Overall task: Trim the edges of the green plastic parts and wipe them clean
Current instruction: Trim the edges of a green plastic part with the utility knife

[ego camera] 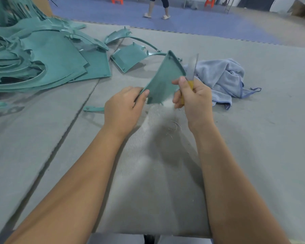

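Hands gripping green part [163, 80] and knife [190, 74], cloth [222, 78] beside

Teal fan-shaped plastic part [163, 81] tilted upright mid-air, more teal parts [42, 55] piled far-left on mat.

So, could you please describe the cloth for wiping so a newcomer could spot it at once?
Start from the big pile of green parts on the left and look across the grey mat, past the right hand holding the knife. The cloth lies crumpled there, the only soft, pale blue thing.
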Demonstrator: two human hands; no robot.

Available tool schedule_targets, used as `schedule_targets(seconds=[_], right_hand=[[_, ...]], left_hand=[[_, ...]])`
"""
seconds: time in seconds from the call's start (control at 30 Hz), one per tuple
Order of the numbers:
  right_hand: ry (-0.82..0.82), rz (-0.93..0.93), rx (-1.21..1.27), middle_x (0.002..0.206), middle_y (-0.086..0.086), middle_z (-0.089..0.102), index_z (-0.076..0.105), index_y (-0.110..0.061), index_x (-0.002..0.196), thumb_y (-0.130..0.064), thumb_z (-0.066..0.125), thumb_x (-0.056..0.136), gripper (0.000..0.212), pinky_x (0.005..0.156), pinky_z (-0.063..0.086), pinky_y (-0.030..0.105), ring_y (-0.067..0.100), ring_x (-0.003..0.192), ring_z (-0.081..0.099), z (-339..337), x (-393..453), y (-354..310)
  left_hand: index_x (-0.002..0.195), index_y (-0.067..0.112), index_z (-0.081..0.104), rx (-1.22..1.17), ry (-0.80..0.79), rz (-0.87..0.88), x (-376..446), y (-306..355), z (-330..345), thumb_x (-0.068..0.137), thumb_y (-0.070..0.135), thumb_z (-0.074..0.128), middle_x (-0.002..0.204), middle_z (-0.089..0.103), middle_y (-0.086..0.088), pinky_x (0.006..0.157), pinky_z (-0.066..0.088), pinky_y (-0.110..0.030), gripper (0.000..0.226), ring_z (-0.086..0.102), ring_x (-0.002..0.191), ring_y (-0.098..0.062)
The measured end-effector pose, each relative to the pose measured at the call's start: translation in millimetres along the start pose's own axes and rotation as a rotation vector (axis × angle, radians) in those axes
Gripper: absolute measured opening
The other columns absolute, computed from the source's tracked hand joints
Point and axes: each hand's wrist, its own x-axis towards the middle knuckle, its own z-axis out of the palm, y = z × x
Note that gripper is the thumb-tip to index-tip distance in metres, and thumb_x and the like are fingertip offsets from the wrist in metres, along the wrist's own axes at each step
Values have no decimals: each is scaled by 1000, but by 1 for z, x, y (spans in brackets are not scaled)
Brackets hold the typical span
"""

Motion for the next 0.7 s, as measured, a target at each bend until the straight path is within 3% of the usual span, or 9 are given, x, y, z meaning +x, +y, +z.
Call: schedule_targets(seconds=[0.07,0.17,0.23,0.33,0.5,0.6,0.7], right_hand=[[-21,-35,20,50,-10,41,66,-17,81,-22,53,99,22,50,34,15,5,48,37,4,0,-4],[-25,6,82,52,-13,38,64,-16,80,-39,41,93,35,53,28,17,5,50,33,8,0,-11],[25,-2,35,53,-17,41,58,-15,77,-46,36,89,40,59,28,19,2,55,34,9,0,-14],[88,-16,-112,59,-21,43,48,-21,70,-51,39,85,34,69,31,26,1,64,38,10,2,-18],[107,100,-265,59,-22,44,43,-23,71,-59,44,87,40,64,31,28,-2,57,40,11,19,-21],[71,121,-383,63,-14,44,41,-22,67,-53,51,92,40,63,33,30,8,62,41,9,26,-18],[27,117,-417,70,-4,50,55,-12,76,-34,52,95,30,64,36,28,9,65,44,6,36,-21]], left_hand=[[78,17,61,-48,-15,2,2,5,-2,98,42,41,69,60,4,55,39,-36,37,55,66,-21],[74,14,60,-63,-63,-36,5,9,-1,95,48,39,62,62,1,58,45,-41,46,56,61,-21],[68,13,57,-66,-54,-52,6,9,0,94,50,39,54,55,4,54,42,-37,49,51,55,-16],[65,11,52,-62,-45,-64,6,7,4,95,52,38,54,54,-1,53,41,-38,52,51,55,-22],[57,18,32,-26,-8,-108,9,5,9,98,46,43,49,42,1,47,26,-32,51,42,51,-20],[57,22,26,-8,2,-88,8,4,11,99,43,44,47,34,4,46,21,-30,51,39,49,-19],[57,22,25,-8,11,-76,8,3,11,99,44,43,47,33,4,46,19,-30,50,36,48,-16]])
